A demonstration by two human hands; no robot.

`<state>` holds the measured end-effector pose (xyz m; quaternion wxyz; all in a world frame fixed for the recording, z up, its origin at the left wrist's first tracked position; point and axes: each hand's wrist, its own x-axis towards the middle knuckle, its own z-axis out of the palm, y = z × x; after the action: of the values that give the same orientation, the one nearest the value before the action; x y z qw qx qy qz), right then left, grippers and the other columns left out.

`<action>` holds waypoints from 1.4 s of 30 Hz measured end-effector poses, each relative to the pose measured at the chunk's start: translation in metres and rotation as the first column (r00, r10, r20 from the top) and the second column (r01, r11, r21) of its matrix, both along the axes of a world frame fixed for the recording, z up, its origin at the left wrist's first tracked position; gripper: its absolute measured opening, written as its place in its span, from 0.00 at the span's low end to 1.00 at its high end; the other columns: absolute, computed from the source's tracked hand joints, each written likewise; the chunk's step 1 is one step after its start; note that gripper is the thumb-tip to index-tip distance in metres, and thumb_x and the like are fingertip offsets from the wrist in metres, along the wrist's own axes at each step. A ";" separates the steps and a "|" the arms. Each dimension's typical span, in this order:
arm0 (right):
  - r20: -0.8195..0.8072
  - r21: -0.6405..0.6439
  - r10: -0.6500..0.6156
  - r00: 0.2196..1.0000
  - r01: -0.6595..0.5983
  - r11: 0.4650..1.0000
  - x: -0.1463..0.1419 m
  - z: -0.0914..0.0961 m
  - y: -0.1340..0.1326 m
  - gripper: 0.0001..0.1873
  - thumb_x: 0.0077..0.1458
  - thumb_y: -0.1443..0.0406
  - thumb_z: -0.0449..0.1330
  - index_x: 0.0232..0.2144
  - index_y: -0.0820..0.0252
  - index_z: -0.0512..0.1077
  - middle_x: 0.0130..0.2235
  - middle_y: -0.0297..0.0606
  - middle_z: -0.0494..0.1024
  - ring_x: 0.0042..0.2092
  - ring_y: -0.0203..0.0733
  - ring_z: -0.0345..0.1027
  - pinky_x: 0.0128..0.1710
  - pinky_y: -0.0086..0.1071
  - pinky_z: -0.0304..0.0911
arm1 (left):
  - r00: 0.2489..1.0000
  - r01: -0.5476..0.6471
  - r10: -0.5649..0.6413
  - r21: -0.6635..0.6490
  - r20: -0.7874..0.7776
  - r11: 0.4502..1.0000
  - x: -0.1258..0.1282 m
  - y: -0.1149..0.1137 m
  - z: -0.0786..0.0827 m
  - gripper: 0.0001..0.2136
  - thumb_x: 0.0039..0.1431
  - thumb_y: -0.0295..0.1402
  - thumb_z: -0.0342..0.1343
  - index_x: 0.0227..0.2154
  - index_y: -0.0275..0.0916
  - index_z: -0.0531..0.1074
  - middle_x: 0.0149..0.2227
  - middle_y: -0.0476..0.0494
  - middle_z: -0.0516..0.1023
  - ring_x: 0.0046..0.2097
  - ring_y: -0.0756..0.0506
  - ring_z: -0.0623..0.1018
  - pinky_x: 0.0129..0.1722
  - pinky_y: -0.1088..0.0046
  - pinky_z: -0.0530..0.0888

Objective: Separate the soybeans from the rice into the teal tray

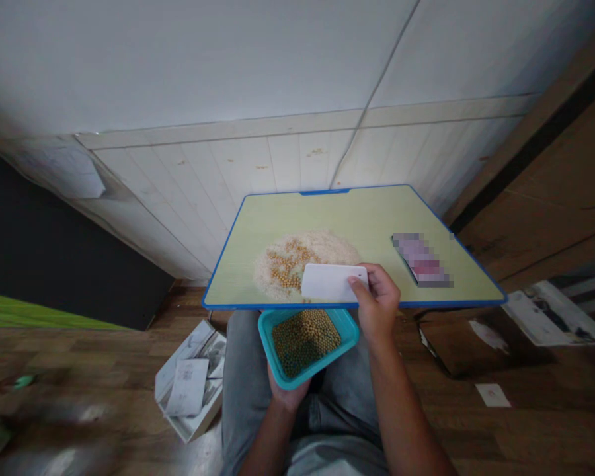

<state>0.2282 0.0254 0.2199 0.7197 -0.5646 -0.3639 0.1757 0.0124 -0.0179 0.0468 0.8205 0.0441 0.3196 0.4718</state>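
My left hand point(289, 391) supports a teal plastic basket point(350, 336) from below, just under the table's front edge. Inside it lies a layer of small round tan beans point(305, 340), like soybeans. With thumb on top, my right hand point(381, 304) grips a flat white plastic card point(327, 281) that has a small hole near one end. The card is low over the table's near edge, beside a spread of pale rice-like grains point(332, 246). Yellow beans point(283, 268) lie scattered among those grains, left of the card.
The small table point(367, 215) has a pale yellow-green top and a blue rim. A phone-like slab point(421, 259), its face blurred, lies on its right side. An open white box point(191, 383) sits on the floor at left. A wall stands behind the table.
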 end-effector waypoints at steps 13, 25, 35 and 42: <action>0.021 0.002 0.037 0.999 -0.037 0.999 -0.002 -0.005 0.004 0.11 0.58 0.54 0.73 0.37 0.54 0.82 0.32 0.34 0.86 0.35 0.46 0.80 0.36 0.35 0.74 | 0.999 -0.006 0.001 -0.102 -0.045 0.995 -0.005 -0.001 0.015 0.20 0.74 0.53 0.58 0.57 0.55 0.90 0.70 0.48 0.89 0.85 0.29 0.68 0.80 0.37 0.70; -0.021 -0.008 0.088 0.996 -0.088 0.996 -0.004 -0.001 0.004 0.09 0.54 0.56 0.72 0.35 0.53 0.82 0.31 0.33 0.85 0.34 0.45 0.79 0.34 0.35 0.73 | 0.998 0.000 0.007 -0.105 0.065 0.994 -0.002 0.001 0.018 0.20 0.77 0.49 0.57 0.53 0.50 0.92 0.69 0.45 0.89 0.84 0.29 0.68 0.81 0.38 0.68; -0.087 0.034 0.090 0.992 -0.088 0.996 -0.004 0.002 0.004 0.10 0.52 0.57 0.73 0.34 0.54 0.81 0.31 0.32 0.84 0.32 0.42 0.75 0.33 0.33 0.70 | 0.991 0.035 -0.027 -0.059 0.129 0.998 -0.017 0.000 -0.019 0.17 0.74 0.49 0.59 0.52 0.55 0.92 0.66 0.48 0.92 0.82 0.32 0.73 0.80 0.39 0.70; -0.065 0.019 0.138 0.988 -0.137 0.990 -0.008 0.004 0.004 0.10 0.53 0.56 0.74 0.34 0.54 0.83 0.31 0.34 0.86 0.33 0.44 0.78 0.34 0.33 0.72 | 0.991 0.019 -0.008 -0.079 0.137 0.997 -0.011 0.000 -0.013 0.20 0.77 0.48 0.56 0.59 0.56 0.90 0.70 0.48 0.89 0.84 0.32 0.69 0.81 0.38 0.69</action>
<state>0.2204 0.0298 0.2235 0.7214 -0.5268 -0.3794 0.2410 0.0013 -0.0182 0.0337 0.8447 -0.0190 0.2812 0.4551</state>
